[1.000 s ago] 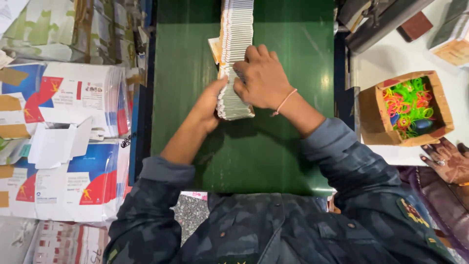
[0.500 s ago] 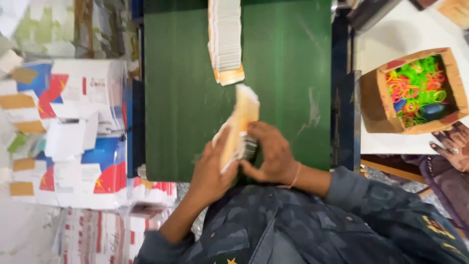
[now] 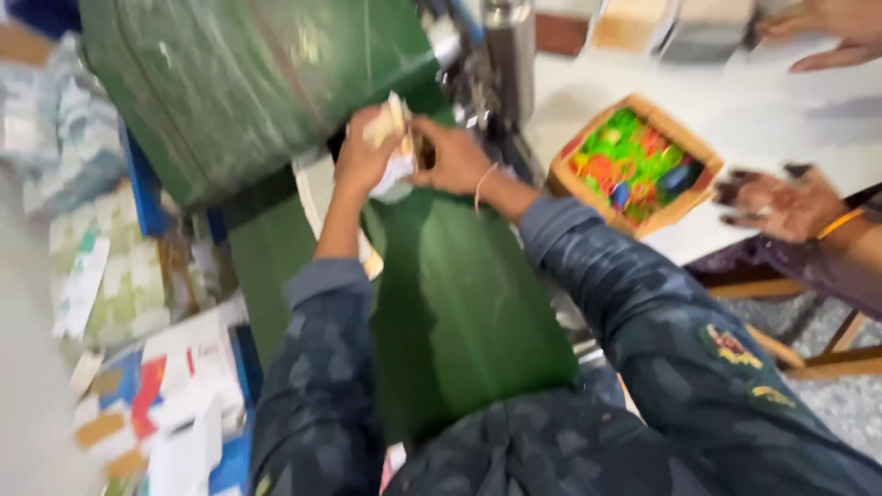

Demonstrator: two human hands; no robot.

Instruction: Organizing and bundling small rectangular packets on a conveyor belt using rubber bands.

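The view is blurred and tilted. Both my hands grip a stack of flat pale cards [image 3: 393, 152] above the green belt [image 3: 459, 312]. My left hand [image 3: 360, 156] closes around the stack's left side. My right hand [image 3: 452, 156], with a thin band on the wrist, holds its right side. Above the hands the belt runs up over a green roller [image 3: 239, 83]. A second pile of flat sheets [image 3: 317, 197] lies on the belt under my left forearm.
A cardboard box of coloured rubber bands [image 3: 634, 170] stands on the white table at right. Another person's hand [image 3: 781, 204] rests beside it, and another hand [image 3: 827, 28] shows at top right. Printed cartons [image 3: 175, 395] are stacked at left. A metal post [image 3: 510, 55] rises behind the hands.
The camera swung and tilted, blurring the view. My hands lifted a bundle off the row on the belt and now hold it farther up, near the roller and metal post.
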